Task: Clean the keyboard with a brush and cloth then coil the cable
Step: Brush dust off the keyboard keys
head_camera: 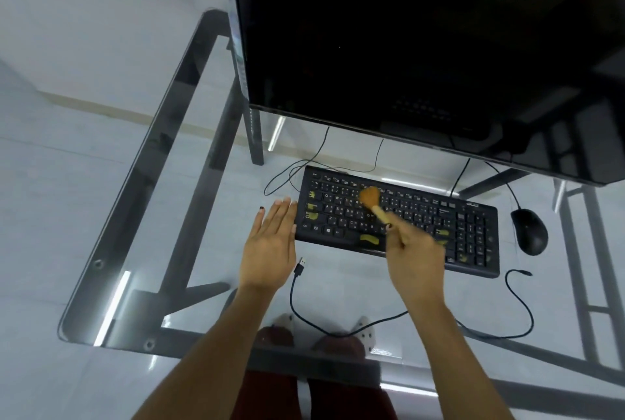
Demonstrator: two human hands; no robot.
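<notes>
A black keyboard [470,230] with yellow stickers on some keys lies on the glass desk under the monitor. My right hand [414,252] grips a small brush [372,200] with orange bristles and a pale handle; the bristles rest on the upper-left keys. My left hand [270,244] is flat with fingers straight, its fingertips against the keyboard's left edge. A black cable [521,301] with a USB plug [300,267] loops loosely over the glass in front of the keyboard. No cloth is in view.
A large dark monitor [422,41] stands behind the keyboard. A black mouse [529,230] sits to the right. Thin wires [304,166] trail behind the keyboard. The glass desk [111,250] ends at left and front; my feet show below.
</notes>
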